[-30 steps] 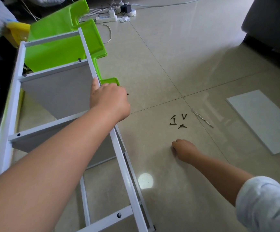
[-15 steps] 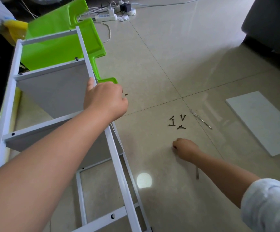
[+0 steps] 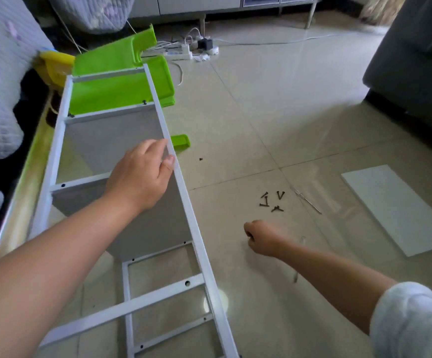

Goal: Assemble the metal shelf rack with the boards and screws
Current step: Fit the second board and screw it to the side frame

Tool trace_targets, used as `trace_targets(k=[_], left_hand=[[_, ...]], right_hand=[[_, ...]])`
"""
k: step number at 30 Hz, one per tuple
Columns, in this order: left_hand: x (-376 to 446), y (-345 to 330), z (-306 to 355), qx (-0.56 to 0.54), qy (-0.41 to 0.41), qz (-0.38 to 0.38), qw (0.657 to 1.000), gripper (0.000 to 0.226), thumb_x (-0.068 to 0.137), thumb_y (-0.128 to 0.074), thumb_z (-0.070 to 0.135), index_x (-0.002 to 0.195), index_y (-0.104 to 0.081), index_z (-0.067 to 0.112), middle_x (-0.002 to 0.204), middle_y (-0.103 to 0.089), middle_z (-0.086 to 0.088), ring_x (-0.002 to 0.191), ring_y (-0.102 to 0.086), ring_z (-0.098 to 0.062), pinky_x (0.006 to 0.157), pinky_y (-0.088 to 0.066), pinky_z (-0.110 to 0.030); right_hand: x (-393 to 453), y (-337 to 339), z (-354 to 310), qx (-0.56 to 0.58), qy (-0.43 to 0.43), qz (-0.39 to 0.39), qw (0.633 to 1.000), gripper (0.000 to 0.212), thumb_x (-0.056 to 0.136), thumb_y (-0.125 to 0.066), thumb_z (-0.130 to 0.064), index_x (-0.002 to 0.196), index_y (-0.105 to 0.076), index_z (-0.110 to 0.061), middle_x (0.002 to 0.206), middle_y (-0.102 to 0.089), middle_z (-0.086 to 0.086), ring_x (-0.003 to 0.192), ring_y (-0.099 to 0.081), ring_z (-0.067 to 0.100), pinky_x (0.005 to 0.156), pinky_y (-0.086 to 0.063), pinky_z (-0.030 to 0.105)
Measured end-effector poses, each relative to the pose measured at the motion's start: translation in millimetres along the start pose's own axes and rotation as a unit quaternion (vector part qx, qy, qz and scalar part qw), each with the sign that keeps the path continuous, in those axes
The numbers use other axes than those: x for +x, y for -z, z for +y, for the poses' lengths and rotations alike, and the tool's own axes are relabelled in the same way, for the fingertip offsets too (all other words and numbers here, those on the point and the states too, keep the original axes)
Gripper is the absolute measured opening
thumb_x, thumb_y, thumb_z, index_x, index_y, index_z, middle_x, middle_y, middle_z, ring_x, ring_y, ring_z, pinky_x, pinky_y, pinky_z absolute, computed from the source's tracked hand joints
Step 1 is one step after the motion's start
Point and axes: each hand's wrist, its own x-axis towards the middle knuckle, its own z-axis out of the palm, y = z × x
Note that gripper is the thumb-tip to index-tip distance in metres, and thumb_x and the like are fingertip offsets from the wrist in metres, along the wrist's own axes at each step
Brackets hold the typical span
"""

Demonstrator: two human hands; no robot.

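Our left hand (image 3: 142, 174) rests on the white metal rack frame (image 3: 183, 200), fingers loosely bent over the long right-hand rail and the thumb tip pressed against its outer edge; we cannot tell whether the fingers wrap fully round the bar. Our right hand (image 3: 262, 237) sits low over the tiled floor (image 3: 274, 104), curled into a fist, and we cannot see anything inside it. A pale sleeve (image 3: 413, 321) covers that arm near the elbow.

Lying on its side along the floor, the rack runs from the near edge of the view away to the upper left. Two grey boards (image 3: 111, 140) are already fitted between its rails, one behind the left hand and one under the forearm, while the nearer bays show only bare crossbars with screw holes. Green plastic bins (image 3: 119, 89) lie behind the far end of the frame, with a yellow one (image 3: 54, 65) just to their left.

A small cluster of dark screws (image 3: 271, 201) lies on the tiles just beyond the right hand, apart from it. Beside them to the right lies a thin screwdriver (image 3: 307, 201). Further right, well apart, a spare white board (image 3: 401, 208) lies flat on the floor. One more dark speck, perhaps a screw, lies near the green bin's corner. A power strip (image 3: 181, 54) with cables sits at the far side.
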Motion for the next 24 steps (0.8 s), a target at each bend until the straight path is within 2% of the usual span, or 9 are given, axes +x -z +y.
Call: trace_targets(k=[2, 3, 5, 8, 11, 13, 18, 22, 24], left_hand=[[-9.6, 5.4, -7.7, 0.026, 0.011, -0.027, 0.999, 0.070, 0.080, -0.018, 0.044, 0.122, -0.054, 0.002, 0.121, -0.057, -0.020, 0.110, -0.052, -0.038, 0.088, -0.041, -0.042], [-13.4, 8.2, -11.2, 0.036, 0.008, -0.040, 0.999, 0.072, 0.079, -0.016, 0.047, 0.120, -0.056, 0.003, 0.118, -0.059, -0.020, 0.108, -0.054, -0.038, 0.087, -0.042, -0.042], [-18.6, 14.6, -18.2, 0.059, 0.022, -0.061, 0.996, 0.055, 0.087, -0.028, 0.039, 0.120, -0.056, 0.005, 0.118, -0.059, -0.017, 0.109, -0.053, -0.036, 0.088, -0.042, -0.041], [-19.9, 23.2, -29.8, 0.081, 0.056, -0.085, 0.992, 0.029, 0.093, -0.042, 0.015, 0.117, -0.057, 0.007, 0.113, -0.058, -0.014, 0.109, -0.052, -0.033, 0.084, -0.043, -0.038], [-18.0, 29.0, -38.9, 0.092, 0.063, -0.104, 0.988, 0.024, 0.093, -0.045, 0.015, 0.109, -0.060, 0.006, 0.108, -0.061, -0.017, 0.105, -0.054, -0.033, 0.081, -0.044, -0.037], [-16.5, 33.8, -40.4, 0.097, 0.070, -0.114, 0.986, 0.025, 0.095, -0.044, 0.018, 0.109, -0.061, 0.006, 0.111, -0.061, -0.020, 0.107, -0.055, -0.034, 0.081, -0.044, -0.035], [-23.0, 46.8, -52.2, 0.146, 0.098, -0.131, 0.976, 0.018, 0.093, -0.047, 0.021, 0.098, -0.063, 0.013, 0.109, -0.062, -0.016, 0.104, -0.057, -0.034, 0.072, -0.039, -0.029], [-31.0, 56.0, -60.5, 0.177, 0.129, -0.127, 0.967, 0.020, 0.092, -0.050, 0.021, 0.103, -0.065, 0.017, 0.110, -0.062, -0.014, 0.107, -0.056, -0.032, 0.079, -0.043, -0.031], [-33.2, 59.3, -61.0, 0.197, 0.129, -0.110, 0.966, 0.022, 0.093, -0.047, 0.022, 0.106, -0.065, 0.020, 0.113, -0.060, -0.010, 0.113, -0.051, -0.029, 0.083, -0.040, -0.031]], right_hand=[[2.1, 18.2, -14.6, 0.034, 0.003, 0.039, 0.999, 0.007, 0.086, -0.042, -0.007, 0.091, -0.048, -0.009, 0.109, -0.059, 0.020, 0.099, -0.056, 0.031, 0.061, -0.030, 0.025], [4.3, 31.1, -22.3, 0.058, -0.002, 0.074, 0.996, 0.016, 0.087, -0.043, -0.007, 0.097, -0.055, -0.005, 0.108, -0.061, 0.020, 0.098, -0.057, 0.032, 0.064, -0.033, 0.025], [9.7, 62.9, -39.0, 0.127, -0.004, 0.155, 0.980, 0.026, 0.089, -0.045, -0.007, 0.108, -0.061, -0.001, 0.107, -0.064, 0.020, 0.099, -0.059, 0.032, 0.072, -0.042, 0.028], [16.6, 116.3, -68.3, 0.243, 0.027, 0.247, 0.938, 0.024, 0.088, -0.049, -0.003, 0.105, -0.065, 0.003, 0.103, -0.067, 0.023, 0.099, -0.061, 0.036, 0.088, -0.048, 0.038], [14.4, 161.0, -102.9, 0.302, 0.081, 0.303, 0.900, 0.022, 0.086, -0.053, -0.001, 0.101, -0.067, 0.004, 0.099, -0.068, 0.022, 0.087, -0.062, 0.030, 0.086, -0.050, 0.041], [12.1, 181.3, -123.4, 0.308, 0.121, 0.314, 0.890, 0.021, 0.085, -0.055, -0.001, 0.100, -0.068, 0.003, 0.099, -0.069, 0.020, 0.082, -0.058, 0.021, 0.084, -0.049, 0.035], [5.2, 190.9, -154.2, 0.305, 0.152, 0.308, 0.888, 0.018, 0.084, -0.055, 0.001, 0.096, -0.067, 0.006, 0.096, -0.068, 0.022, 0.079, -0.054, 0.018, 0.075, -0.044, 0.025], [-0.3, 169.3, -160.9, 0.216, 0.161, 0.268, 0.925, 0.019, 0.084, -0.055, -0.002, 0.097, -0.068, 0.000, 0.097, -0.069, 0.015, 0.079, -0.055, 0.015, 0.059, -0.037, 0.009], [-3.4, 166.0, -161.0, 0.191, 0.167, 0.259, 0.932, 0.020, 0.084, -0.055, -0.002, 0.099, -0.068, -0.001, 0.097, -0.069, 0.014, 0.085, -0.061, 0.022, 0.059, -0.037, 0.012]])
